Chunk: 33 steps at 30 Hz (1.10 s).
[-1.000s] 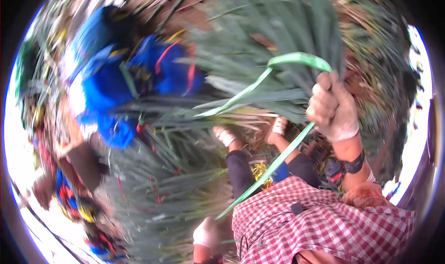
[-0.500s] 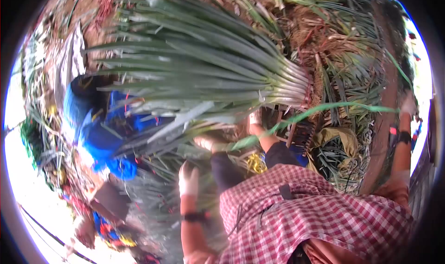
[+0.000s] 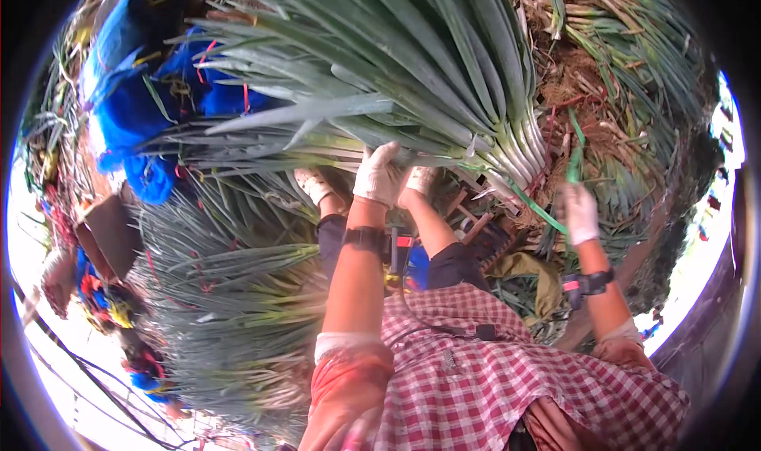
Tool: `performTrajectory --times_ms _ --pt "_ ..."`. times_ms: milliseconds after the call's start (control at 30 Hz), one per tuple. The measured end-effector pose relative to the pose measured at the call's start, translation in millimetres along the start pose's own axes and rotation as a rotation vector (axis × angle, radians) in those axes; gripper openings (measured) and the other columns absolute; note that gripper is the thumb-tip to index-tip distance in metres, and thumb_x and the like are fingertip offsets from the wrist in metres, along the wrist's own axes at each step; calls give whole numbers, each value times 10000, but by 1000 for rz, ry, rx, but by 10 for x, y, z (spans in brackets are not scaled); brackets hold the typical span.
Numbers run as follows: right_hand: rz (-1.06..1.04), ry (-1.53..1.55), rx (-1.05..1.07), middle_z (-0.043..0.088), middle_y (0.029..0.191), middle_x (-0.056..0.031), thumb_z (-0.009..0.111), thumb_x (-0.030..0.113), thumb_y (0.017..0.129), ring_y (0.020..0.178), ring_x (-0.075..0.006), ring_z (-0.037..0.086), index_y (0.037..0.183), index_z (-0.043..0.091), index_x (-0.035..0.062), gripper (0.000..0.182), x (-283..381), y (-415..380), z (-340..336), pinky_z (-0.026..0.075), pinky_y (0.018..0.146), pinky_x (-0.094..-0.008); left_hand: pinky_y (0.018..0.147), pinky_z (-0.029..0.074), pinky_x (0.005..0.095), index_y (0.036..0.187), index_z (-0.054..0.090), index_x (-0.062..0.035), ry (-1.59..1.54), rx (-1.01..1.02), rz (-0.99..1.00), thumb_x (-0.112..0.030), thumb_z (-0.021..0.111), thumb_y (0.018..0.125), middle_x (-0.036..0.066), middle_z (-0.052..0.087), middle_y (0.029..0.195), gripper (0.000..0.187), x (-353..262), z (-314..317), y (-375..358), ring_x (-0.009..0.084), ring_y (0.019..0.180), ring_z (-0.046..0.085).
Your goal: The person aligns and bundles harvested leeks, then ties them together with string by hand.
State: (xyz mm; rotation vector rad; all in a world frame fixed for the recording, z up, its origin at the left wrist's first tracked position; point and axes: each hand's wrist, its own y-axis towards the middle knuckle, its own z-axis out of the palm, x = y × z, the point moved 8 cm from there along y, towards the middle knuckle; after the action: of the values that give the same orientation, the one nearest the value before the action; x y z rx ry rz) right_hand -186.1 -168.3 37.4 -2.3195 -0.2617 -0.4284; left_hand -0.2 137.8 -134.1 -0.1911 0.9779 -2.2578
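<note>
A big bundle of green onions point(image 3: 428, 63) lies across my legs, its white stalk ends to the right and its long green leaves spreading left and up. My left hand point(image 3: 372, 178), in a whitish glove, is closed on the green part along the bundle's near side; some fingers are hidden. Beside the root end, my gloved right hand point(image 3: 579, 213) is closed on a green plastic strip point(image 3: 537, 210). One length of the strip runs left to the bundle's stalks, and another loops up above my hand. How far it passes around the bundle is hidden.
More green onion bundles point(image 3: 230, 308) lie at left, with others point(image 3: 642, 47) at upper right. Blue plastic bags point(image 3: 135, 94) sit at upper left. Near my feet are a small wooden frame point(image 3: 468, 217) and an olive cloth point(image 3: 527, 280). A brown carton point(image 3: 109, 237) stands farther left.
My left hand has moved up and right onto the bundle. My right hand has come inward from the far right with the green strip, which is now less stretched out. The view has shifted.
</note>
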Motion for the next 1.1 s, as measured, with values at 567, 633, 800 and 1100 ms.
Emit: performTrajectory --times_ms 567,633,800,1100 --pt "-479 -752 40 623 868 -231 598 526 732 843 -378 601 896 622 25 527 1462 176 2371 478 744 -424 747 494 372 904 685 -37 1810 -93 240 -377 699 682 167 662 851 407 -981 884 473 313 802 638" --pt "-430 -779 45 625 877 -230 595 538 727 855 -373 603 914 635 29 543 1438 216 2383 478 758 -418 764 491 376 919 684 -45 1894 -233 261 -452 699 655 185 654 888 486 -1053 804 414 325 838 628" --pt "-379 -688 6 617 816 -249 654 528 690 794 -389 602 851 651 11 541 1472 222 2408 485 696 -388 871 451 363 1077 520 131 1596 -599 386 -559 712 622 279 579 1067 848 -1580 476 227 360 1048 547" --pt "-340 -666 12 621 824 -248 623 515 715 815 -385 607 881 655 26 517 1488 253 2494 480 731 -405 849 431 377 995 626 -3 1718 -157 424 -411 581 794 148 640 1015 457 -1291 307 1149 272 933 598"
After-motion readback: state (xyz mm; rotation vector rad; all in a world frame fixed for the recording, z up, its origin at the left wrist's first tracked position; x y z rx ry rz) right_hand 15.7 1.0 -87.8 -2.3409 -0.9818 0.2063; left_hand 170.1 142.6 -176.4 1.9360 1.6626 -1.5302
